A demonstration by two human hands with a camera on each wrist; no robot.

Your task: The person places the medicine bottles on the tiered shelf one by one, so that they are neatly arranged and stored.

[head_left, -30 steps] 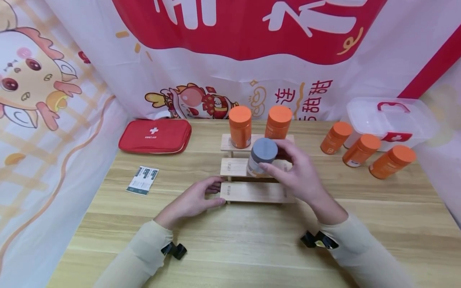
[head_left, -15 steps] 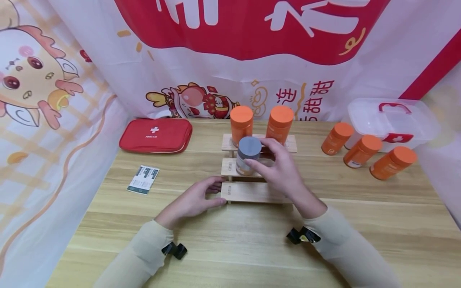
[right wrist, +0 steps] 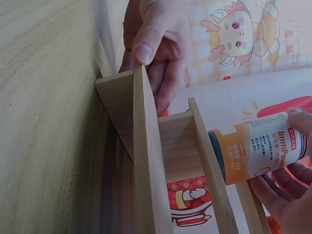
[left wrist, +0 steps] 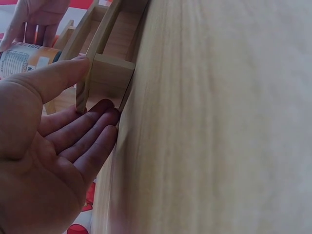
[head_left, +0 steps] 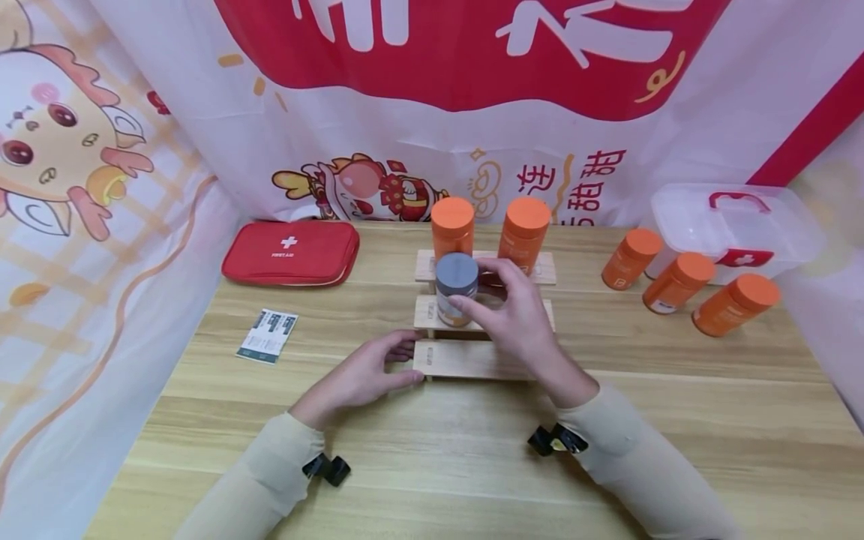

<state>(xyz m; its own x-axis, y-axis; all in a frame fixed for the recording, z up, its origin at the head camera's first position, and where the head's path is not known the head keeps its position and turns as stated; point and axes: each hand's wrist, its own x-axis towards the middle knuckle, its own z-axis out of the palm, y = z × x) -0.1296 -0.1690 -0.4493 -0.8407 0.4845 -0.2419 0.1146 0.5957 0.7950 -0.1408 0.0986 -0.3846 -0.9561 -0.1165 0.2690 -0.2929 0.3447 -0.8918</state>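
A three-step wooden display rack (head_left: 475, 360) stands on the table. At the left end of its lowest step, my left hand (head_left: 364, 373) holds the board, thumb on the front edge and fingers behind it, as the left wrist view shows. My right hand (head_left: 518, 319) grips a supplement bottle with a grey lid (head_left: 457, 274) between thumb and fingers. This bottle is upright at the left part of the middle step, and its base appears to meet the board in the right wrist view. Two orange bottles, one left (head_left: 452, 225) and one right (head_left: 525, 232), occupy the top step.
Three more orange bottles (head_left: 677, 283) stand on the right of the table, before a clear first-aid box (head_left: 742, 217). A red first-aid pouch (head_left: 292, 255) lies at the back left. Nearer is a printed card (head_left: 267, 336). A printed cloth (head_left: 378, 127) hangs behind.
My right hand has moved left along the middle step with the grey-lidded bottle, from the step's middle toward its left end. My left hand has stayed at the rack.
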